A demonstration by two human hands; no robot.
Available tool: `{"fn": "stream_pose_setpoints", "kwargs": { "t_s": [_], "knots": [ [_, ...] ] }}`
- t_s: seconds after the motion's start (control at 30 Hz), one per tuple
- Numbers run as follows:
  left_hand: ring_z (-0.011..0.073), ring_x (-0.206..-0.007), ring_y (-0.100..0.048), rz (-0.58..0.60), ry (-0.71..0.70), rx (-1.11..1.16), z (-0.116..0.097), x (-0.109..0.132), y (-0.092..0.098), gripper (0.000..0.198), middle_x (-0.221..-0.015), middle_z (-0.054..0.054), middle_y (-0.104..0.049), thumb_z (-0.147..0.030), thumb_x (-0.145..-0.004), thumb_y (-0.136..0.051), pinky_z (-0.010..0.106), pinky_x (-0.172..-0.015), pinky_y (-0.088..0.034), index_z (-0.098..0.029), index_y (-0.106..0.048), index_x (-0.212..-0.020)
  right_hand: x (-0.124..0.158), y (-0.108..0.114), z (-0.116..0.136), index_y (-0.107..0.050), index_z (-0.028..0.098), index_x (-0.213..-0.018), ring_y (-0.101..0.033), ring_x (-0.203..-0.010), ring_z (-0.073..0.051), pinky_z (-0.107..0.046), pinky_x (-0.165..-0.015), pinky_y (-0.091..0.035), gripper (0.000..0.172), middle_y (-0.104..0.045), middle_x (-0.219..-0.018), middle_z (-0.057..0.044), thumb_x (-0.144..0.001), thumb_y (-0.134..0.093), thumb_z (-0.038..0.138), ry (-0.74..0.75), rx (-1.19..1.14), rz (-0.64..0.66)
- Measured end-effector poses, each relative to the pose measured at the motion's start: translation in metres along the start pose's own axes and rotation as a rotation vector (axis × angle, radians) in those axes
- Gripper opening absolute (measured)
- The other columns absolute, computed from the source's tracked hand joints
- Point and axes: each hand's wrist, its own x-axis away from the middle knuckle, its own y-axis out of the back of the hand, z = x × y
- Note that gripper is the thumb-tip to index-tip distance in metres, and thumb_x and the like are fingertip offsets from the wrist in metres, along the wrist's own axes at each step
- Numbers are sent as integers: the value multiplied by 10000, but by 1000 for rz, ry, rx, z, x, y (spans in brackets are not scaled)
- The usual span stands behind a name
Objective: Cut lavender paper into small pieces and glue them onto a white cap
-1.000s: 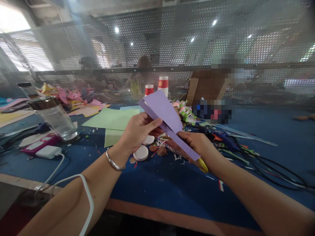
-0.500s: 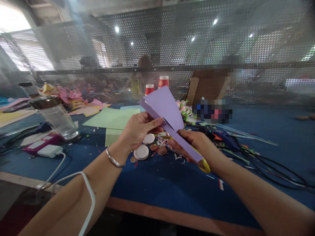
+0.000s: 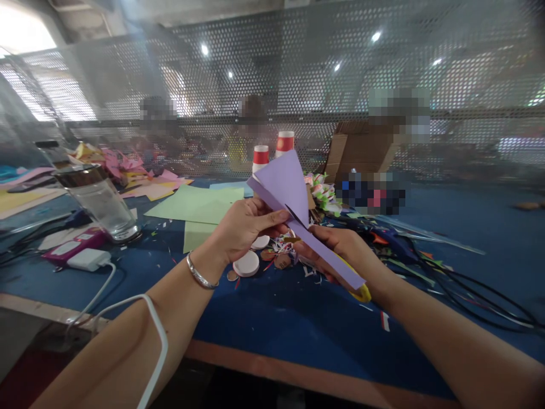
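Note:
My left hand (image 3: 253, 224) pinches a sheet of purple paper (image 3: 287, 179) near its lower left edge, thumb on top. My right hand (image 3: 336, 250) is closed round scissors with yellow handles (image 3: 361, 292). Their dark blade tip shows through the paper just right of my left thumb, and most of the blades are hidden. A partly cut purple strip slants down over my right fingers. Beneath my hands lie round white lids (image 3: 246, 264), brown discs (image 3: 282, 261) and a litter of paper scraps (image 3: 313, 268).
Green sheets (image 3: 191, 204) lie beyond my left wrist. A glass bottle (image 3: 106, 207), a purple power strip (image 3: 76, 247) and a white cable are at left. Red-and-white cups (image 3: 261, 155), a paper flower bunch (image 3: 321, 190) and a cardboard box (image 3: 361, 150) stand behind; a glue gun (image 3: 394, 241) with black cords lies right.
The purple sheet has turned and curled narrower on its right side. The strip's free end has swung a little right and up. Both hands keep their grips.

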Motion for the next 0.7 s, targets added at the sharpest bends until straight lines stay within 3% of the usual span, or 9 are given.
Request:
{"fn": "stream_pose_setpoints", "kwargs": {
  "t_s": [0.37,0.6,0.7],
  "knots": [
    [83,-574,-652,-40,-24,63,-2,1,1,103,-654,19,-711,-178,-776,-770,177,-555,-497,-114,-713,-833,-5,1,-5,-714,181,-770,-514,-454,-121,-246,-429,-354,381,-605,-579,-5,-874,-627,537,55,119,-65],
    [76,-538,-625,-78,-41,44,0,0,-3,105,-608,13,-690,-186,-797,-752,179,-538,-468,-122,-670,-782,-9,1,-12,-696,181,-690,-635,-632,-191,-249,-504,-420,418,-667,-647,-30,-858,-618,555,127,176,-120],
    [64,-517,-608,-114,-56,50,0,0,-4,139,-596,1,-677,-197,-800,-755,170,-519,-444,-130,-643,-751,-9,1,-12,-688,172,-681,-630,-618,-183,-242,-517,-415,394,-653,-624,-15,-855,-630,521,131,214,-113]
  ]
}}
